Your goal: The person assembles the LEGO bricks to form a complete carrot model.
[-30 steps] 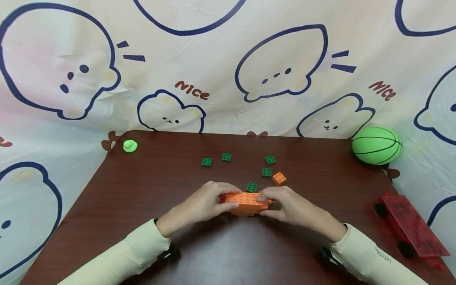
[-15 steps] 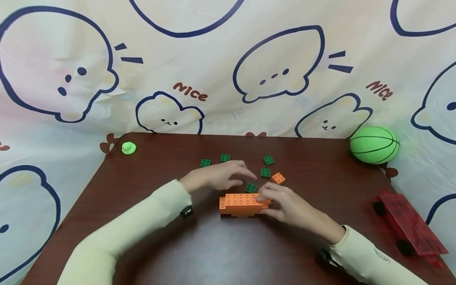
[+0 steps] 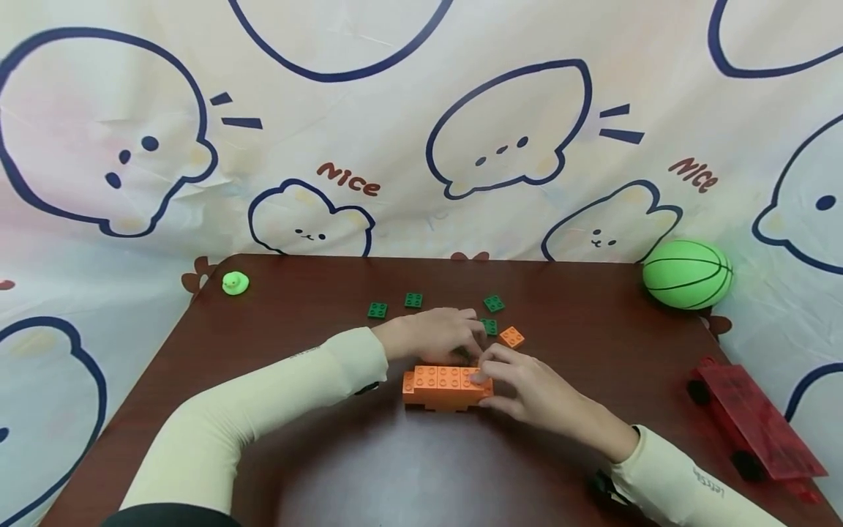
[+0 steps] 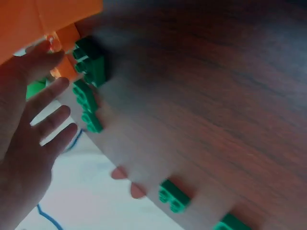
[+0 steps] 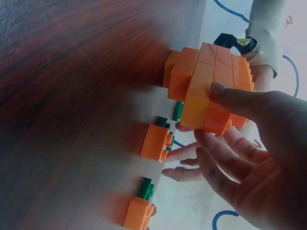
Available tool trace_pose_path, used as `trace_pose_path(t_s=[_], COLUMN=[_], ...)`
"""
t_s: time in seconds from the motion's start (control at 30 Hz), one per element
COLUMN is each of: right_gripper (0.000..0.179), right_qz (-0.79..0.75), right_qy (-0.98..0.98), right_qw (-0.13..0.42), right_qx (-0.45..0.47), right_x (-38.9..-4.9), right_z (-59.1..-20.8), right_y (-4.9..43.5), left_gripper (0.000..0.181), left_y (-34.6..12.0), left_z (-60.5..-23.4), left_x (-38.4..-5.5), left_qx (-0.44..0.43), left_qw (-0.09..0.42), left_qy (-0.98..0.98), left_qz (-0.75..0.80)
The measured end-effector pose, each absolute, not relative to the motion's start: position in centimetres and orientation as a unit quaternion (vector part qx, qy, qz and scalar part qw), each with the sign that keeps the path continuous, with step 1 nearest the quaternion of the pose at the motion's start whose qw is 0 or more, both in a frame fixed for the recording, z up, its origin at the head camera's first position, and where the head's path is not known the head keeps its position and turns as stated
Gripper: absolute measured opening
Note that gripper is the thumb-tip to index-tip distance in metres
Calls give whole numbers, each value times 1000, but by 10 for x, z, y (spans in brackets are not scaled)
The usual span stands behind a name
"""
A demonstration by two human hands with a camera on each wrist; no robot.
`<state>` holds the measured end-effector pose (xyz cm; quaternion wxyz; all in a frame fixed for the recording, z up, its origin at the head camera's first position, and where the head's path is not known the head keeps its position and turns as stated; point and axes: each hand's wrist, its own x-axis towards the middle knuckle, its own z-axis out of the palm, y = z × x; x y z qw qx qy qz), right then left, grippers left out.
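A block built of orange bricks (image 3: pixel 443 391) stands at the middle of the table. My right hand (image 3: pixel 536 384) holds its right end, thumb on the near face. In the right wrist view, the thumb (image 5: pixel 240 98) presses the orange block's side. Behind the block, my left hand (image 3: pixel 437 335) reaches rightward, fingers bent downward but spread apart in the left wrist view. Close to those fingers are a loose orange brick (image 5: pixel 157 142) and a green brick (image 4: pixel 91 62). The left hand hides the nearest green brick in the head view.
Green bricks (image 3: pixel 377 310) and another orange brick (image 3: pixel 511 337) lie farther back. A green toy duck (image 3: pixel 235 283) sits at the back left. On the right are a green ball (image 3: pixel 688 274) and a red toy car (image 3: pixel 757 421). A patterned cloth (image 3: pixel 395 132) hangs behind the table.
My left hand has let go of the orange block's left end, moved up behind it and across to the right. The right hand keeps its grip on the right end.
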<state>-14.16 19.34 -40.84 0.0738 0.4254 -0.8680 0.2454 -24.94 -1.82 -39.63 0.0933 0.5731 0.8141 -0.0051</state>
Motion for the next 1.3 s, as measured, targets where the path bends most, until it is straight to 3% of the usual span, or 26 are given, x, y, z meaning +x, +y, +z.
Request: trace_pose_path(t_s=[0.3,0.53,0.73,1.03,1.3], right_gripper=[36,34,32,32,31], right_qz=[250,241,232,234,233], right_qy=[-869,-874,-881,-880,-880], right_qw=[77,63,42,41,37], right_qx=[421,418,411,412,412], right_x=[-142,-145,-145,-146,-146], right_z=[-409,-406,-405,-406,-406], right_y=[191,187,184,185,184], left_gripper=[24,20,24,27,31], left_y=[-30,-38,-63,-94,-102], left_z=[-408,-408,-390,-365,-375], left_x=[-258,-262,-263,-210,-171], left_qx=[496,488,448,404,431], left_qw=[97,106,96,78,50], left_qy=[861,862,857,819,823], left_qz=[59,87,235,400,367])
